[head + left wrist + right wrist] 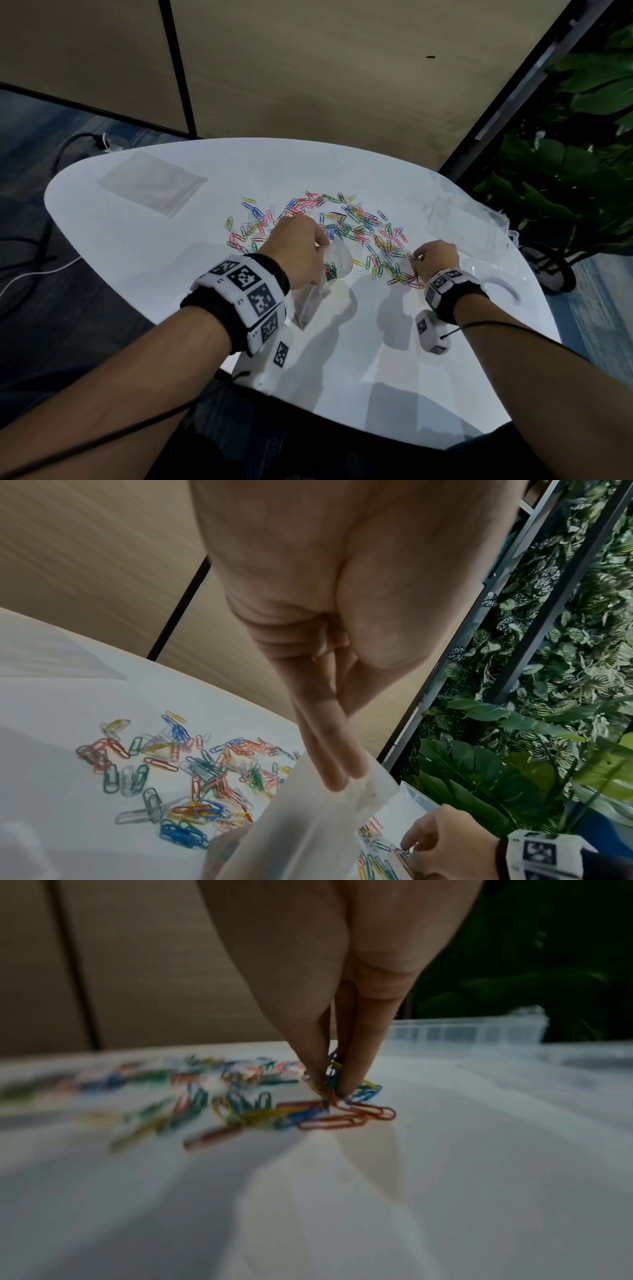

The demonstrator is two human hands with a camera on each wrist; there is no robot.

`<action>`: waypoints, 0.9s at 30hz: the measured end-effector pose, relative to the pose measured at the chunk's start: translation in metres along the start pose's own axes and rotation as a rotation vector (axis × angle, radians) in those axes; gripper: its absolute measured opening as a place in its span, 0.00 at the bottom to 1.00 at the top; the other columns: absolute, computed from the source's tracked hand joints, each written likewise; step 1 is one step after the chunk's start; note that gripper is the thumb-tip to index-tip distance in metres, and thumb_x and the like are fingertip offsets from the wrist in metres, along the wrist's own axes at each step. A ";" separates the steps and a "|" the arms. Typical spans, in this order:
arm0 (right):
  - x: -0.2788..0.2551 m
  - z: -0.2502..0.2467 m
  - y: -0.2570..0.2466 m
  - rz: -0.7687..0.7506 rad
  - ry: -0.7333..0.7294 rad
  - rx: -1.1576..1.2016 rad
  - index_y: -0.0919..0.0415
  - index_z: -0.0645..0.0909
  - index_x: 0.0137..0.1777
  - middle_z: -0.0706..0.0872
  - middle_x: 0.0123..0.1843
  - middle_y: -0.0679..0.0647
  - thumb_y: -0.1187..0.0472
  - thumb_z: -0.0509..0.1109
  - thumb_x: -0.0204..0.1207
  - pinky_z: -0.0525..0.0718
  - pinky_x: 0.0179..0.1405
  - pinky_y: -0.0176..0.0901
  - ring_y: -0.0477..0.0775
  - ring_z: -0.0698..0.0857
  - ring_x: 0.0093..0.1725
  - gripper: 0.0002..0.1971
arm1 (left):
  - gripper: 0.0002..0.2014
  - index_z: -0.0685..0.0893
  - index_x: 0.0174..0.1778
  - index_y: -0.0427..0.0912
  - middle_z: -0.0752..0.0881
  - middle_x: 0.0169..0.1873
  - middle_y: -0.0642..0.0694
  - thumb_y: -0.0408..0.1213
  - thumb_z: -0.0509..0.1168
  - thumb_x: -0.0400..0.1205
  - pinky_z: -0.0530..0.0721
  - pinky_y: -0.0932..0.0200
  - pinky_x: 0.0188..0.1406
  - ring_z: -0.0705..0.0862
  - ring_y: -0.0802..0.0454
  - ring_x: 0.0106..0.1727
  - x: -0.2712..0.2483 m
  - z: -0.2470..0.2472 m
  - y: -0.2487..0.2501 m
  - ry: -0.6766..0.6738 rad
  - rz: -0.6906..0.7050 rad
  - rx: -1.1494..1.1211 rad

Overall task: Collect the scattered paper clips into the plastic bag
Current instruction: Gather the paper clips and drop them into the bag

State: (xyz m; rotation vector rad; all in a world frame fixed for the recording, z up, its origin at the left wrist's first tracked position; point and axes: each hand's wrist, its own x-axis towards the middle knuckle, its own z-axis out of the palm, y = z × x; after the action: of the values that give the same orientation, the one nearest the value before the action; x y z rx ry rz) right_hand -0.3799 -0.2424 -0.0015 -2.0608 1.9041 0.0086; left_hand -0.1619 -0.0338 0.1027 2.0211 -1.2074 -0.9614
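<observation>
Coloured paper clips (346, 222) lie scattered across the middle of the white table (376, 377). My left hand (298, 250) pinches the rim of a clear plastic bag (334, 265), which hangs down with several clips inside. In the left wrist view my fingers (329, 758) grip the bag (308, 818) at its top edge, above the clips (192, 777). My right hand (433, 257) is at the right edge of the pile, fingertips down on the table. In the right wrist view its fingertips (316, 1077) pinch a small bunch of clips (334, 1069), with orange clips (346, 1115) lying just in front.
A second flat plastic bag (152, 183) lies at the table's far left. A clear plastic box (466, 219) and its lid (493, 274) sit at the right edge. Green plants (575, 137) stand beyond the table on the right. Cables (37, 267) run along the floor at left.
</observation>
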 end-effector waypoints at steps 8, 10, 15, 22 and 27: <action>-0.009 -0.032 -0.002 0.128 -0.213 0.798 0.66 0.84 0.54 0.84 0.67 0.66 0.72 0.71 0.77 0.88 0.59 0.46 0.58 0.88 0.58 0.08 | 0.14 0.87 0.64 0.33 0.91 0.53 0.34 0.25 0.67 0.83 0.93 0.46 0.52 0.93 0.42 0.43 0.004 0.005 0.004 -0.011 0.010 0.018; -0.027 -0.043 -0.016 0.183 -0.244 1.174 0.74 0.85 0.51 0.88 0.58 0.70 0.77 0.73 0.73 0.91 0.46 0.40 0.57 0.91 0.49 0.07 | 0.13 0.88 0.63 0.33 0.92 0.46 0.34 0.26 0.66 0.84 0.93 0.46 0.50 0.93 0.43 0.37 0.004 0.006 0.005 -0.007 0.005 0.007; -0.088 -0.071 -0.067 0.071 -0.500 1.428 0.72 0.85 0.53 0.92 0.45 0.60 0.76 0.71 0.76 0.88 0.40 0.31 0.50 0.92 0.43 0.08 | 0.13 0.87 0.63 0.34 0.92 0.37 0.37 0.27 0.62 0.86 0.94 0.48 0.46 0.94 0.41 0.34 0.002 0.008 0.006 0.009 0.003 -0.030; -0.131 -0.039 -0.096 -0.228 -0.456 0.936 0.68 0.89 0.47 0.90 0.37 0.60 0.77 0.76 0.69 0.92 0.46 0.45 0.54 0.91 0.35 0.08 | 0.10 0.89 0.57 0.34 0.91 0.39 0.36 0.26 0.63 0.85 0.94 0.47 0.44 0.94 0.42 0.34 -0.003 0.007 0.010 0.031 0.014 -0.037; -0.135 -0.028 -0.103 -0.540 -0.200 0.434 0.58 0.91 0.39 0.92 0.35 0.55 0.68 0.77 0.68 0.91 0.45 0.49 0.53 0.91 0.37 0.05 | 0.10 0.89 0.54 0.33 0.90 0.42 0.39 0.24 0.62 0.85 0.94 0.47 0.44 0.94 0.41 0.34 -0.004 0.004 0.011 0.030 0.003 -0.034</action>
State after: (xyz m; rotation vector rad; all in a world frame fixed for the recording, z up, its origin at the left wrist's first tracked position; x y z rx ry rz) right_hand -0.3003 -0.1141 0.0804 -2.0939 1.0714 -0.2873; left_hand -0.1717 -0.0355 0.1096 2.0000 -1.1705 -0.9398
